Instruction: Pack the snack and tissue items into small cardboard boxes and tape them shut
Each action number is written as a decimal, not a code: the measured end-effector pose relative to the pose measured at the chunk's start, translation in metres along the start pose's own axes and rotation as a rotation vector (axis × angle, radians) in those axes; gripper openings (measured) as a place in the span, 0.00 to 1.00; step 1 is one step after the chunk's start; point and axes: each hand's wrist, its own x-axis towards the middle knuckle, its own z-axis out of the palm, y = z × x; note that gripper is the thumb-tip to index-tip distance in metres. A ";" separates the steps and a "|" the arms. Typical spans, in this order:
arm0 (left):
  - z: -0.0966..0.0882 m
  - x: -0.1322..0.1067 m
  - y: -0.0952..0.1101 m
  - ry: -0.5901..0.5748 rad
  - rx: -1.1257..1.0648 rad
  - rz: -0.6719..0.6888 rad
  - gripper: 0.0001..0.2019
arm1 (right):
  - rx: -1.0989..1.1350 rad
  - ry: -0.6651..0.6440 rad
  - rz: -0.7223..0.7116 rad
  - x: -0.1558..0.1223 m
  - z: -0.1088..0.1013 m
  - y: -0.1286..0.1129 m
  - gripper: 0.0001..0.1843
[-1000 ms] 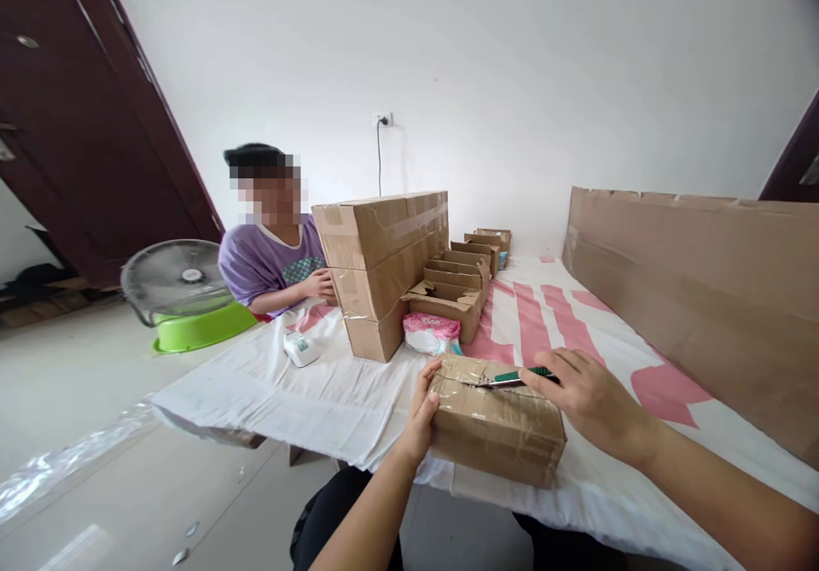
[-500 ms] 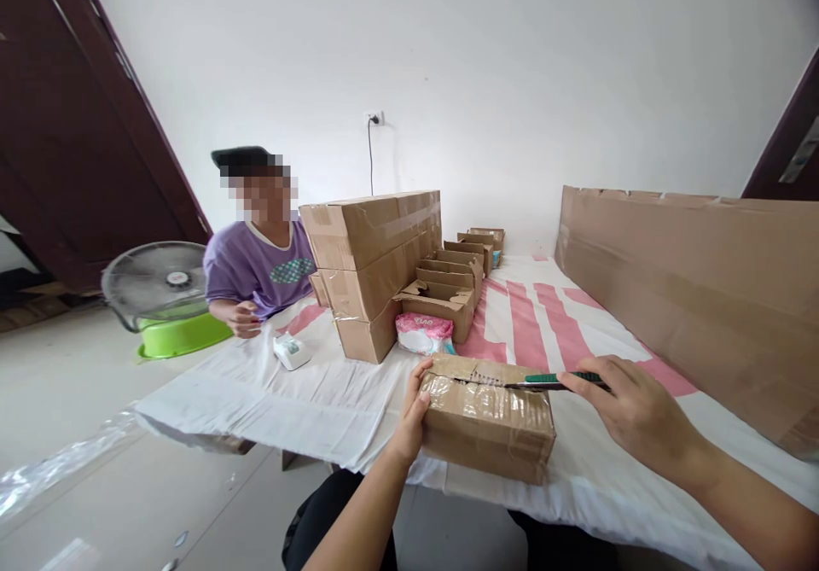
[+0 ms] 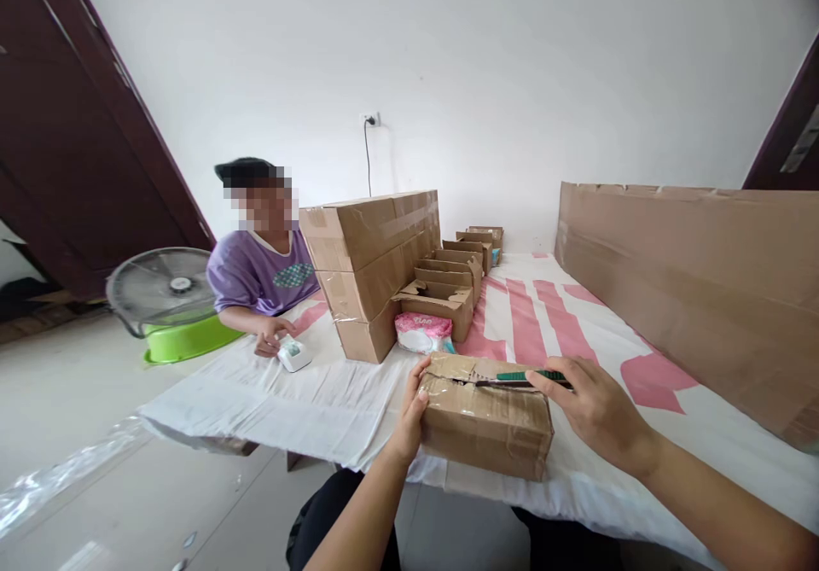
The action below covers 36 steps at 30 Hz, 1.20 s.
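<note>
A taped cardboard box (image 3: 485, 434) sits at the table's near edge, its top seam partly slit. My left hand (image 3: 413, 413) grips its left end, thumb on the near side and fingers over the far corner. In my right hand (image 3: 592, 400) is a green and black box cutter (image 3: 512, 377), held nearly flat along the seam, its tip at the slit toward the left half of the lid. Just behind the box lies a pink and white pack of wipes (image 3: 423, 333).
Stacked closed boxes (image 3: 371, 272) rise at left centre, beside a row of open boxes (image 3: 441, 298). A large cardboard panel (image 3: 691, 289) stands on the right. Across the table a person (image 3: 262, 272) touches a small white item (image 3: 294, 354). A fan (image 3: 163, 289) is at left.
My right hand and the box cutter have moved left along the seam. My left hand stays on the box. The person across has reached to the small white item.
</note>
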 end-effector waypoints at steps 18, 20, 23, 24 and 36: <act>-0.002 0.000 -0.005 -0.004 0.000 0.010 0.28 | 0.035 -0.050 0.013 -0.006 0.005 -0.001 0.23; -0.002 0.000 -0.005 -0.005 -0.003 0.014 0.28 | 0.033 -0.057 0.004 -0.009 0.000 0.002 0.24; -0.002 0.000 -0.005 -0.011 -0.011 0.017 0.29 | 0.000 -0.062 0.003 -0.017 -0.010 0.008 0.25; -0.002 0.000 -0.005 -0.015 -0.013 0.016 0.29 | -0.015 -0.065 0.006 -0.019 -0.014 0.010 0.26; 0.000 -0.002 -0.003 0.024 -0.040 -0.017 0.32 | 0.038 -0.012 0.414 -0.074 -0.022 0.039 0.16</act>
